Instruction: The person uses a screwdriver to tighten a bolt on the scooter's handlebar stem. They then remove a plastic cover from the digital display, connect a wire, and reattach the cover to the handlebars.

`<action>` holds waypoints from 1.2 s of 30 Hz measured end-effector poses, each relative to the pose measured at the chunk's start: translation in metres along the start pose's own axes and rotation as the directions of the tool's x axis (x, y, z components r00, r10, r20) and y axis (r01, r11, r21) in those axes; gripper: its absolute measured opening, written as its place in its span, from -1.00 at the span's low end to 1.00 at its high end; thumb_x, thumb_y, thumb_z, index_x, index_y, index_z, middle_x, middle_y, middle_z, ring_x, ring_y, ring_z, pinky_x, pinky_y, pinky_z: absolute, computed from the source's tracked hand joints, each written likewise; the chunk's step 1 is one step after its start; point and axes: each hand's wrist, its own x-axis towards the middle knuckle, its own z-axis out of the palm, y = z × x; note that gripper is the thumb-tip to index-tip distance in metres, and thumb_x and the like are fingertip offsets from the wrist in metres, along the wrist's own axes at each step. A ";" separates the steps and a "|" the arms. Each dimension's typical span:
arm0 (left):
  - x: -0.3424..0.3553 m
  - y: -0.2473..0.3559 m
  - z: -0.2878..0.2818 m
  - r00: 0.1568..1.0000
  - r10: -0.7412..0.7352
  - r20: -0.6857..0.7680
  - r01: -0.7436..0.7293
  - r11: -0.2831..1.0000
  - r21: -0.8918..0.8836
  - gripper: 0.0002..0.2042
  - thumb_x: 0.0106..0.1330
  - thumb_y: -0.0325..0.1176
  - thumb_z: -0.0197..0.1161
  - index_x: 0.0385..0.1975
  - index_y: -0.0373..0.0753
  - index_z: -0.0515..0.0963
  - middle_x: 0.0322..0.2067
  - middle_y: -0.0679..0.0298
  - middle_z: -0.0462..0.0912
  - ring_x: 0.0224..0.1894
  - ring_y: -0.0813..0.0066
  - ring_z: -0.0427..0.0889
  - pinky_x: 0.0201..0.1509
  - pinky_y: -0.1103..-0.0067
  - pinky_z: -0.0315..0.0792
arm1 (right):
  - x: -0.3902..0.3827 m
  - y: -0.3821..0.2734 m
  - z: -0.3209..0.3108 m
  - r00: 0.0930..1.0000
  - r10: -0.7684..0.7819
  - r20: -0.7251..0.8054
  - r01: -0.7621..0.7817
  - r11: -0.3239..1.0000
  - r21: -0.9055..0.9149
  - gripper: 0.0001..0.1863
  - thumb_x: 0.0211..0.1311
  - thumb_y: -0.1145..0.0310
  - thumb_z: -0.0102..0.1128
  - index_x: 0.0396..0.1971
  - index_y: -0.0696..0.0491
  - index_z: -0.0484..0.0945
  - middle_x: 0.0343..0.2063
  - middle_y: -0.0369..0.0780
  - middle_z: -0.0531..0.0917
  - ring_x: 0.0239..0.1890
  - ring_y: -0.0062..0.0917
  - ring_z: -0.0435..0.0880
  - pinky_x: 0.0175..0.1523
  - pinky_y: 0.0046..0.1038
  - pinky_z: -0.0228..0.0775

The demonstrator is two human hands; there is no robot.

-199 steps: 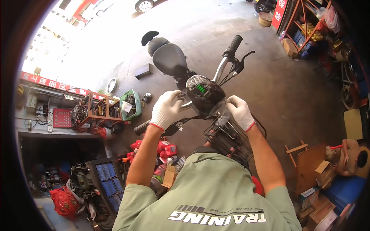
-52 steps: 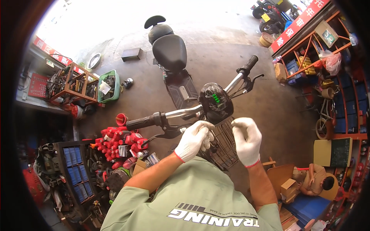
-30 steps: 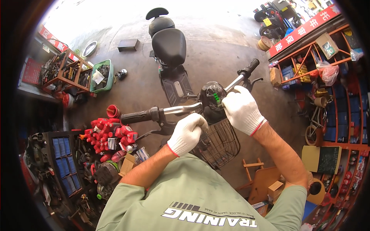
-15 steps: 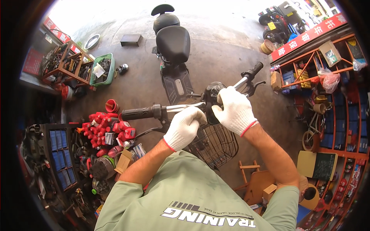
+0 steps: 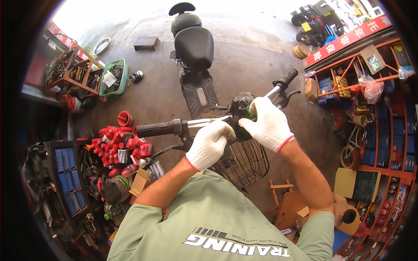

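An electric scooter stands in front of me, its black seat [image 5: 194, 48] on the far side and its handlebar [image 5: 201, 123] running crosswise under my hands. My left hand [image 5: 210, 144], in a white knit glove, has its fingers curled in beside the bar's middle; what they hold is hidden. My right hand [image 5: 269, 124], gloved the same, bends its thumb and fingers over the dark round dash unit [image 5: 240, 108]. A small green piece [image 5: 250, 112] shows between its thumb and forefinger, too small to name. Below the bar hangs a black wire basket [image 5: 246, 163].
Red bottles [image 5: 114, 145] are heaped on the floor at left, near a green tub [image 5: 116, 77] of parts. An orange shelf rack [image 5: 387, 172] lines the right. A person [image 5: 344, 211] is low at the right, beside a brown board [image 5: 292, 208]. A dark low box [image 5: 146, 43] lies farther back.
My right hand has shifted slightly rightward, with its thumb and forefinger farther apart, and the green piece has come into sight. My left hand stays nearly in place.
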 end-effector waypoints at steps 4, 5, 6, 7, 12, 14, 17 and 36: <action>0.006 0.010 0.004 0.995 -0.001 0.096 0.003 1.000 -0.017 -0.76 0.14 -0.75 -0.03 -0.35 -0.38 0.58 -0.41 0.22 0.63 -0.32 0.43 0.60 -0.14 0.53 0.53 | -0.007 0.003 0.016 0.982 -0.009 -0.186 0.007 1.000 -0.015 -0.81 0.16 0.30 0.33 -0.32 0.04 0.53 -0.35 -0.10 0.61 -0.29 -0.11 0.69 -0.11 -0.15 0.55; 0.007 0.010 0.008 0.993 -0.008 0.115 0.013 0.999 -0.040 -0.76 0.15 -0.75 -0.04 -0.34 -0.38 0.57 -0.43 0.25 0.61 -0.35 0.48 0.57 -0.18 0.55 0.51 | -0.009 0.010 0.019 0.961 -0.027 -0.274 0.035 0.999 0.022 -0.87 0.17 0.37 0.28 -0.34 0.03 0.53 -0.39 -0.12 0.62 -0.30 -0.11 0.69 -0.15 -0.16 0.56; 0.007 0.014 0.009 0.988 -0.024 0.150 0.031 0.999 -0.040 -0.75 0.16 -0.75 -0.06 -0.31 -0.36 0.57 -0.45 0.29 0.58 -0.42 0.58 0.51 -0.28 0.60 0.47 | -0.011 0.014 0.021 0.948 0.002 -0.320 0.020 0.998 0.063 -0.89 0.17 0.43 0.29 -0.36 0.06 0.53 -0.39 -0.11 0.63 -0.29 -0.10 0.69 -0.17 -0.18 0.56; 0.007 0.012 0.011 0.979 -0.076 0.188 0.088 0.995 -0.055 -0.77 0.18 -0.74 -0.01 -0.32 -0.36 0.58 -0.44 0.25 0.60 -0.40 0.51 0.56 -0.26 0.57 0.49 | -0.015 0.020 0.024 0.925 0.054 -0.377 0.027 0.978 0.208 -0.88 0.19 0.45 0.29 -0.32 0.08 0.54 -0.39 -0.10 0.64 -0.31 -0.17 0.69 -0.16 -0.23 0.55; 0.005 0.008 0.029 0.857 -0.252 0.449 0.339 0.932 -0.125 -0.74 0.26 -0.76 -0.09 -0.32 -0.32 0.56 -0.43 0.35 0.55 -0.48 0.70 0.43 -0.42 0.69 0.35 | -0.079 0.064 0.059 0.695 0.504 -0.513 -0.079 0.762 0.643 -0.90 0.24 0.47 0.29 -0.29 0.12 0.57 -0.41 -0.11 0.68 -0.34 -0.30 0.70 -0.14 -0.35 0.56; -0.002 0.003 0.042 0.798 -0.281 0.533 0.417 0.896 -0.151 -0.75 0.27 -0.76 -0.10 -0.32 -0.32 0.54 -0.37 0.33 0.59 -0.49 0.71 0.43 -0.42 0.72 0.35 | -0.128 0.088 0.097 0.621 0.679 -0.391 -0.232 0.636 0.736 -0.89 0.27 0.41 0.28 -0.28 0.11 0.58 -0.38 -0.11 0.71 -0.32 -0.32 0.71 -0.13 -0.35 0.55; -0.007 0.002 0.061 0.640 -0.343 0.687 0.510 0.859 -0.047 -0.78 0.28 -0.73 -0.06 -0.33 -0.31 0.53 -0.35 0.33 0.60 -0.46 0.73 0.44 -0.41 0.71 0.35 | -0.217 0.122 0.175 0.426 0.878 -0.220 -0.497 0.430 0.753 -0.84 0.27 0.33 0.29 -0.24 0.09 0.63 -0.32 -0.13 0.75 -0.27 -0.36 0.73 -0.06 -0.35 0.57; -0.114 -0.028 0.238 0.482 -0.595 0.643 0.297 0.801 0.519 -0.74 0.58 -0.47 -0.04 0.12 -0.35 0.53 -0.53 0.43 0.43 -0.53 0.73 0.30 -0.47 0.68 0.25 | -0.683 0.347 0.414 -0.538 0.784 0.310 -0.050 -0.397 0.916 -0.82 0.22 0.38 0.11 -0.56 0.02 0.60 -0.75 -0.25 0.49 -0.79 -0.45 0.47 -0.67 -0.30 0.24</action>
